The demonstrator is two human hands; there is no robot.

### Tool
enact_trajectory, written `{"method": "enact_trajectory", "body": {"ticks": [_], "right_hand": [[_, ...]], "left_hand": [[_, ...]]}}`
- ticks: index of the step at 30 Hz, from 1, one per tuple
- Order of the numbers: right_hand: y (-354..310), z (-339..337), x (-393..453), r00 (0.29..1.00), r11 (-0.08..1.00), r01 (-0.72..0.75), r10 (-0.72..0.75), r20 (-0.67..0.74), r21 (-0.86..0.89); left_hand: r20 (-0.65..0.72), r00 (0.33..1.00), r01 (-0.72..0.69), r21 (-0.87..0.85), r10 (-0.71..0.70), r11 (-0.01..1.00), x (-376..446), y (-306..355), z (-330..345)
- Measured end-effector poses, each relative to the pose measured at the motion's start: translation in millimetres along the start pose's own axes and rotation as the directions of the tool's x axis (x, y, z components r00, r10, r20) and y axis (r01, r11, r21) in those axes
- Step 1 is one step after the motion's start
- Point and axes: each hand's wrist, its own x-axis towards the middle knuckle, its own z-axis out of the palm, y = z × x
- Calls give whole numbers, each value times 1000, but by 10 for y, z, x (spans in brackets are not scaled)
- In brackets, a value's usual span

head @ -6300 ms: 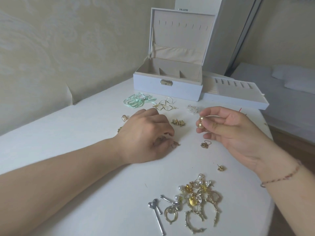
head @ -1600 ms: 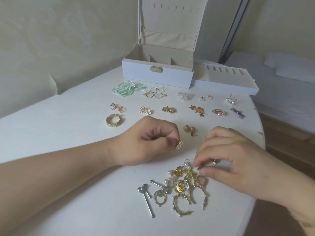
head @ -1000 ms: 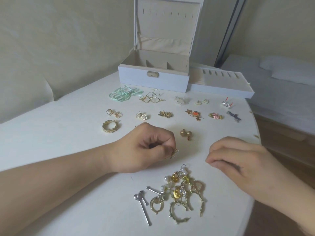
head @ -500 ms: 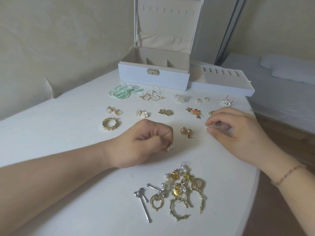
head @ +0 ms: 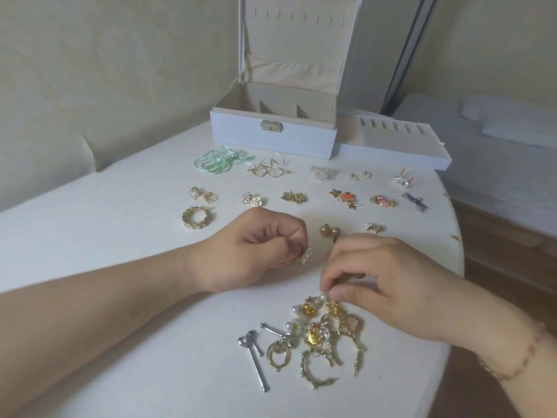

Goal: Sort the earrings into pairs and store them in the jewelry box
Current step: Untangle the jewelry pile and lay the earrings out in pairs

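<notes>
While the left hand (head: 256,251) sits curled on the bench (head: 105,236), it pinches a small gold stud (head: 306,256) with pale stones at its fingertips. Right hand (head: 388,285) reaches into the top of the pile (head: 322,336), thumb and forefinger pinching a small pearl piece (head: 324,296); what else it holds, can't tell.

Pile: tangled gold hoops, pearls, gold flower pieces, near bench's front edge. Two silver spoon-shaped drops (head: 253,354) lie just left of it.

Sorted pairs lie in rows beyond the hands:
- back row: mint ribbon pair (head: 217,161), gold twisted wire pair (head: 271,170), clear flower pair (head: 324,173), cream studs (head: 358,175), silver pair with red posts (head: 404,179)
- middle row: gold cube frames (head: 203,195), cream roses (head: 251,199), small gold pair (head: 294,197), orange/gold starfish pair (head: 345,198), pink stone pair (head: 382,200), blue-grey pair (head: 416,201)
- near row: gold leafy hoops (head: 196,218), gold ball studs (head: 330,230), small silver pair (head: 373,227) just beyond right hand

White box (head: 272,137) stands at bench's back, lid up, beige lining, compartments show nothing in them. Its tray (head: 394,149) sits beside it on the right, slotted.
</notes>
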Motion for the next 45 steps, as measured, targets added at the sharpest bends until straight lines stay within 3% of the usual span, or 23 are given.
{"method": "enact_trajectory", "body": {"ticks": [6,11,18,23,27,29,32,35,37,39,42,45], "right_hand": [[-11,-46,-42,996,977,-43,58,-69,208],[-27,-115,-46,980,882,-88,160,-120,463],[-3,-108,-63,967,807,-73,201,-157,586],[-37,-110,-73,968,789,-93,215,-131,607],[-142,-128,-65,964,778,-60,209,-167,626],[-195,-153,-33,964,790,-33,187,-190,612],[-286,-181,71,966,825,7,141,-218,565],[-333,-179,204,947,852,41,134,-293,522],[-349,-179,283,931,859,53,142,-335,509],[-347,-170,331,924,833,39,180,-337,552],[-296,-105,337,900,822,-3,250,-356,569],[-299,-51,212,863,927,-24,208,-460,375]], "left_hand": [[-3,1000,0,-2,0,1000,-1,-6,-3],[-3,1000,6,1,-6,1000,4,1,-2],[-38,999,-27,27,28,999,0,12,2],[-11,997,-72,194,76,978,-55,26,9],[74,987,-160,463,141,872,-65,29,47],[67,986,-169,473,156,865,-71,24,47],[-41,979,-173,363,201,916,-49,38,38],[-143,983,-118,-8,116,993,12,34,20],[-113,992,-81,-178,61,981,17,27,-2],[-48,997,-65,-237,56,969,19,41,7],[-64,998,-30,-320,10,947,32,70,15],[-124,991,-13,-395,-40,918,46,81,15]]}}
